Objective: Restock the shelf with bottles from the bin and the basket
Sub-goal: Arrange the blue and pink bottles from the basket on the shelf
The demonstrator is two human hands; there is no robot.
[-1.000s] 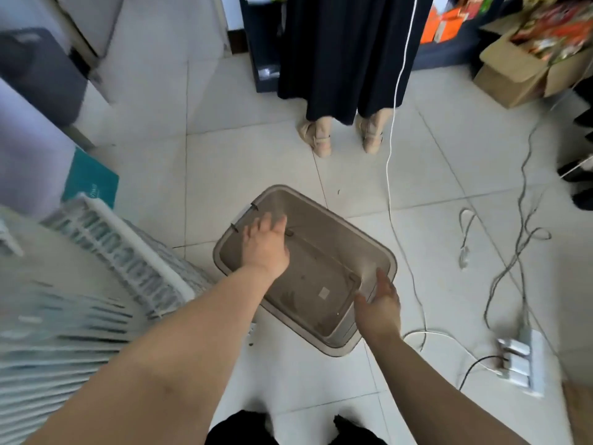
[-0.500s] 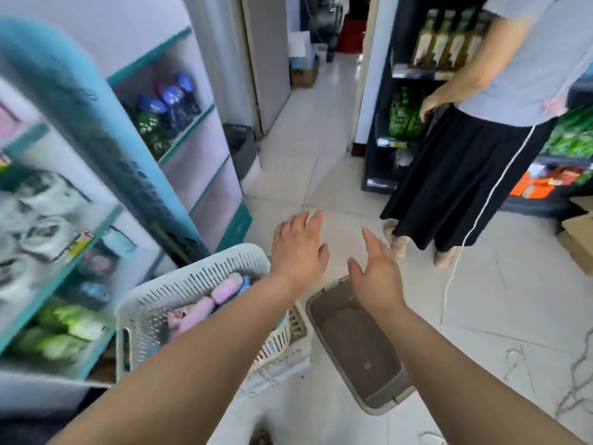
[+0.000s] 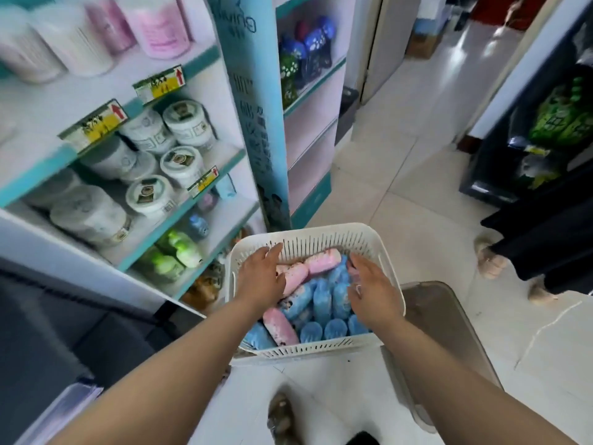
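Pink and blue bottles (image 3: pixel 322 300) lie heaped in the white basket (image 3: pixel 308 231), so its share of restocking looks barely begun. The bin (image 3: pixel 442 316) just beside it shows no bottles. Left hand (image 3: pixel 261 277) rests flat on a pink bottle. Right hand (image 3: pixel 373 289) covers blue ones, grasp unclear. The shelf (image 3: pixel 221 216) stands to the left.

"What colours fill the white slotted plastic basket (image 3: pixel 308 231)?"
"Mostly pale blue plastic bottles (image 3: pixel 322 300), plus pink plastic bottles (image 3: pixel 324 261) with dark speckles."
"And the shelf?"
"White shelf boards with teal edges (image 3: pixel 48 104), and yellow price tags (image 3: pixel 96 123) with red arrows."
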